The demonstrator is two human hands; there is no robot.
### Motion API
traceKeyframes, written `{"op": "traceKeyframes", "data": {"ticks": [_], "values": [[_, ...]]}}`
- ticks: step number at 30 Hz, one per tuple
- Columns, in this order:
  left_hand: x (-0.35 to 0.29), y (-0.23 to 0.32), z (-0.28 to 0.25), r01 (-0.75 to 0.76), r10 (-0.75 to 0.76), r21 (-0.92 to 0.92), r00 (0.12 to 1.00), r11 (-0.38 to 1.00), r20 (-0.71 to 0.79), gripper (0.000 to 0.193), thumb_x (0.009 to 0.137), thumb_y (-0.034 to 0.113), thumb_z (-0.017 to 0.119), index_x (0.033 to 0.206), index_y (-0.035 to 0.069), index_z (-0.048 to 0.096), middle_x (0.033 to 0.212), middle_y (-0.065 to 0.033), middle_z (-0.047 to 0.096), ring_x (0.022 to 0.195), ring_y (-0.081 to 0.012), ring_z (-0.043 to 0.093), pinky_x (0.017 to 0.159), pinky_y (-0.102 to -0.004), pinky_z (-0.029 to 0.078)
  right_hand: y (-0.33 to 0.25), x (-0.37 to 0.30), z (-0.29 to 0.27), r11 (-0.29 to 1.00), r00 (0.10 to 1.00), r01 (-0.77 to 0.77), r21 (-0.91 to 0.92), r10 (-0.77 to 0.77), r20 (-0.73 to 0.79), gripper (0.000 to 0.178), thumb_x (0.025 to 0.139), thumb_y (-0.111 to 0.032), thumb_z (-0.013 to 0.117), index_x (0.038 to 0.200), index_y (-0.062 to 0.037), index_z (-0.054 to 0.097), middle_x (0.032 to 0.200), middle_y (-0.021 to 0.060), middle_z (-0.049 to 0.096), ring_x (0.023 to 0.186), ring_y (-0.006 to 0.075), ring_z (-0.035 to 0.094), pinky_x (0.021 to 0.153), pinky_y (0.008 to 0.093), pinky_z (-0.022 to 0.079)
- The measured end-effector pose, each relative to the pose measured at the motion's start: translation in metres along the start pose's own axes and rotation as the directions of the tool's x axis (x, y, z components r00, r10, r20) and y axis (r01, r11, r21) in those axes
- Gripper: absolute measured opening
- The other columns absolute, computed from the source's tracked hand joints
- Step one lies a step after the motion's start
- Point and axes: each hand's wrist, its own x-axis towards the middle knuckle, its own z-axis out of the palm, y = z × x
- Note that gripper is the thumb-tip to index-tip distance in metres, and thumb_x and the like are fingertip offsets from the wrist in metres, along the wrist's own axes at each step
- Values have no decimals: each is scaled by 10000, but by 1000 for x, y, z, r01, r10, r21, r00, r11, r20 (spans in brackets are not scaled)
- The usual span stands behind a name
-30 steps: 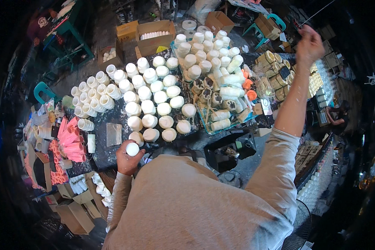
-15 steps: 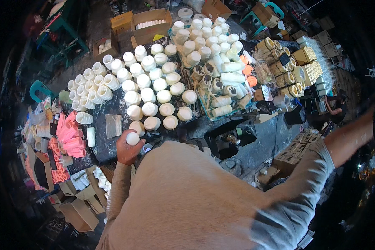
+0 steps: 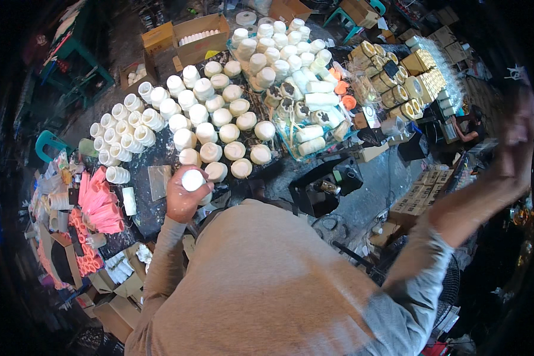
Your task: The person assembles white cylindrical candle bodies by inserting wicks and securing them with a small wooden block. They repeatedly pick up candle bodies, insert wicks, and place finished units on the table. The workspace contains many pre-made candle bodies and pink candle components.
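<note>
Black table (image 3: pixel 161 153): many rolls (image 3: pixel 206 133) already stand in rows past the left hand (image 3: pixel 183 202); its fingers clamp one white roll (image 3: pixel 193 180). Right hand (image 3: pixel 519 127) blurs; can't tell its fingers.

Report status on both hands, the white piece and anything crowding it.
Left hand: gripping white piece. Right hand: out at far right, blurred, grip unclear. Crowding: whitish cylinders close by the piece.

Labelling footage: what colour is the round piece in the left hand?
The round piece is white; head view.
</note>
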Motion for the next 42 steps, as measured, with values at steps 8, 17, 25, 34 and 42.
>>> {"op": "traceKeyframes", "data": {"ticks": [8,17,25,34,42], "values": [[32,120,62,-566,629,-317,523,761,575,406,771,304,853,1023,41,674,1333,-266,638,1455,-443,456,1139,-554,399,91,-15,259,415,869,205,886,339,-360,314,1103,-227,541,1323,-8,586,825,12,571,581,59,371,457,212,285],[-1,82,43,-381,339,-5,816,925,469,414,729,208,812,1060,9,664,1062,-172,714,1016,-340,700,890,-423,548,130,-17,342,571,882,6,821,384,-273,337,1082,-240,595,1317,-1,609,832,26,603,582,51,360,500,222,316],[-58,58,-36,-311,367,221,884,924,-289,302,722,82,862,973,30,704,885,-113,725,790,-244,707,739,-353,548,107,-13,360,715,916,-190,673,375,-140,213,1007,-154,713,1172,-23,682,789,44,684,520,42,456,445,207,327],[-102,36,-55,-113,327,390,774,914,-542,241,769,57,870,944,-1,716,855,-110,710,739,-194,679,701,-326,537,154,-4,341,925,948,-270,266,304,-97,177,1001,-97,706,1133,19,728,855,48,712,676,77,578,596,223,460],[-104,-3,-42,-60,227,288,772,956,-594,233,802,-3,836,1007,-5,726,935,-46,725,862,-111,647,782,-273,520,170,80,185,956,835,37,290,129,-534,230,1044,-136,664,1227,-1,701,926,64,716,678,61,563,589,188,428]]}}
